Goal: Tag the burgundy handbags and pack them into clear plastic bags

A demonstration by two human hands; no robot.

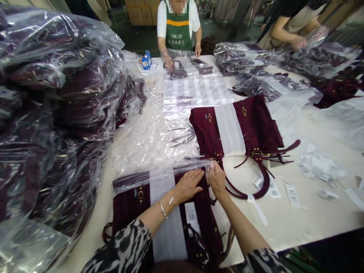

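Note:
A burgundy handbag (131, 212) with a white wrap band (167, 235) round its middle lies in front of me, its far end inside a clear plastic bag (136, 180). My left hand (189, 185) rests flat on the handbag, fingers stretched out. Pinched in my right hand (216, 178) is the edge of the clear plastic bag, near the handbag's far right corner. Just beyond, a second burgundy handbag (261, 121) lies with its strap towards me, also banded in white. A white tag (192, 216) lies on the near handbag.
Plastic-wrapped handbags (85, 72) are piled high on the left. Flat clear bags (196, 91) spread over the table's middle. Loose white tags (320, 163) lie at right. A person in a green apron (178, 34) stands opposite; another person's arms (284, 34) work at the far right.

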